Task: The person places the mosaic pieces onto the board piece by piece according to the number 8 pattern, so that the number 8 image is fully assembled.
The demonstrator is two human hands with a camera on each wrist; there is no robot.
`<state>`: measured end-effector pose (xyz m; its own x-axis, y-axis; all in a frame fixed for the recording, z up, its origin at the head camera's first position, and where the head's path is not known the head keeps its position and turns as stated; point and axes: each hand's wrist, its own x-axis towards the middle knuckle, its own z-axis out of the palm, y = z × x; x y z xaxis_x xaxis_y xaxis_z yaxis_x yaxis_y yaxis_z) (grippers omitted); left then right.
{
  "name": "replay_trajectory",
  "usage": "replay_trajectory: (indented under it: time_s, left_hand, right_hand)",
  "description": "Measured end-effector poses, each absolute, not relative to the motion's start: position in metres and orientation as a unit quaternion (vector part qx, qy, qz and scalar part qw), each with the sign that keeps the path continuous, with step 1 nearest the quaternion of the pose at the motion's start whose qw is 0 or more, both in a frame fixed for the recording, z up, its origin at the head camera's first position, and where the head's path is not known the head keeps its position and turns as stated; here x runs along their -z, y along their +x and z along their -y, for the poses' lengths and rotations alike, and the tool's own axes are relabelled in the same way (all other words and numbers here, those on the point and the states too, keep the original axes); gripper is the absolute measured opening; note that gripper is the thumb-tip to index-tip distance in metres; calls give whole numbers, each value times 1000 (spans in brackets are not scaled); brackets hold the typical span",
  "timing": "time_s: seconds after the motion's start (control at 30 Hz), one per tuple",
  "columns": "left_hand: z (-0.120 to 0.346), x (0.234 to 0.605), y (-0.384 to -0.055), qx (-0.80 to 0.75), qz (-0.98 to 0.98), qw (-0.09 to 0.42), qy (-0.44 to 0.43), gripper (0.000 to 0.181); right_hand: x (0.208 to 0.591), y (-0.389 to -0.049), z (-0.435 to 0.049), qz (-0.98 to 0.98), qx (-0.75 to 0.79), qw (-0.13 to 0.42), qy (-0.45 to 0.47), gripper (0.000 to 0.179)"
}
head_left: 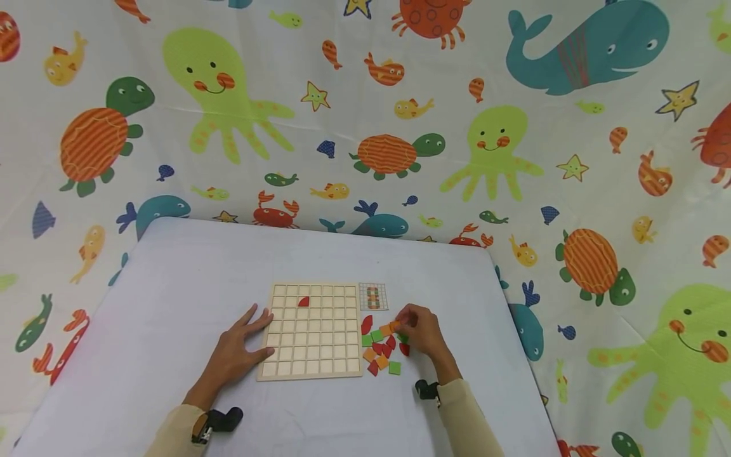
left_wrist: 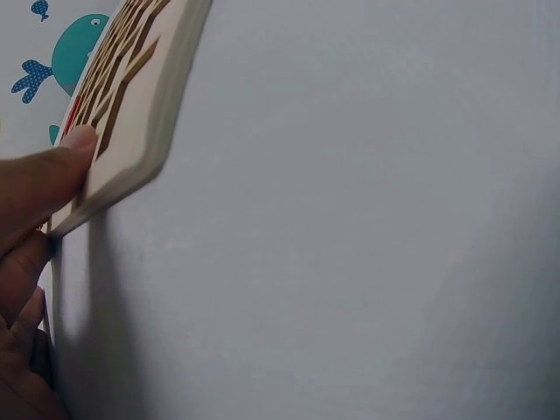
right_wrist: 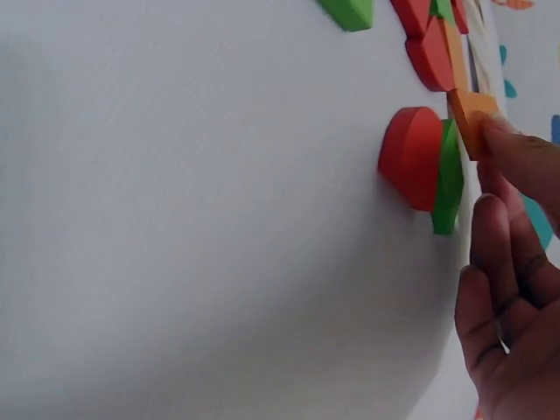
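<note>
A wooden grid board (head_left: 261, 368) lies on the white table, with one red quarter-round piece (head_left: 304, 301) in a cell near its top. My left hand (head_left: 233, 350) is at the board's left edge, fingers spread; in the left wrist view the thumb (left_wrist: 74, 149) rests on the frame. To the right of the board, my right hand (head_left: 422, 331) pinches an orange square tile (right_wrist: 470, 122) between thumb and fingers. Beneath that hand, a red piece (right_wrist: 411, 157) and a green tile (right_wrist: 448, 179) lie close by, partly hidden in the head view.
Several loose red, green and orange pieces, among them a green square (head_left: 395, 367), lie along the board's right side. A small card (head_left: 363, 303) with a printed grid and coloured pattern is beside the board's upper right corner. Behind the table (head_left: 188, 266) hangs a sea-animal cloth (head_left: 337, 76).
</note>
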<state>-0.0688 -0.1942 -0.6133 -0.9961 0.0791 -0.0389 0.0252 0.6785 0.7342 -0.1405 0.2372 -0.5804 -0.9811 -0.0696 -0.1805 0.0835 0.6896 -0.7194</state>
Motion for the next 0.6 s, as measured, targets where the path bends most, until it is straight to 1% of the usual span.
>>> replay_trajectory:
  time_s: [0.27,0.6]
  left_hand:
    - [194,613,-68,-399,-916,32,25,78]
    - [194,611,-68,-400,-915,38,23,78]
  right_hand:
    - [573,-149,-217,-889,454,55,10,9]
    - [563,-165,-168,-864,501,44,-20,7]
